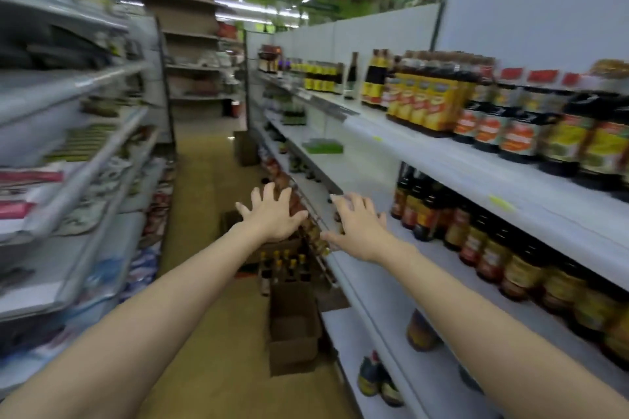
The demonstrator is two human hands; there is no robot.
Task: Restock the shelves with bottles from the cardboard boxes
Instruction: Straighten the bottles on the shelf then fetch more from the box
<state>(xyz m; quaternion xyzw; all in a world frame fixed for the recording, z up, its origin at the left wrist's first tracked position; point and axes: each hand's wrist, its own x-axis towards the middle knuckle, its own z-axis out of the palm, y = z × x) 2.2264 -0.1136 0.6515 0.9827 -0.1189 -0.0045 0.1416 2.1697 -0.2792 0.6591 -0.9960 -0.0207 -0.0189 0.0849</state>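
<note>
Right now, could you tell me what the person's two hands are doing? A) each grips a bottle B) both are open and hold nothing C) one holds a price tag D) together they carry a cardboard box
B: the left hand and the right hand both reach forward with fingers spread, holding nothing.

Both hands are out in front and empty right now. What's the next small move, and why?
Probably lower both hands to the open cardboard box on the floor and take a bottle. The left hand and right hand are spread and hold nothing, yellow-capped bottles stand in that box, and the middle shelf has bare space.
</note>
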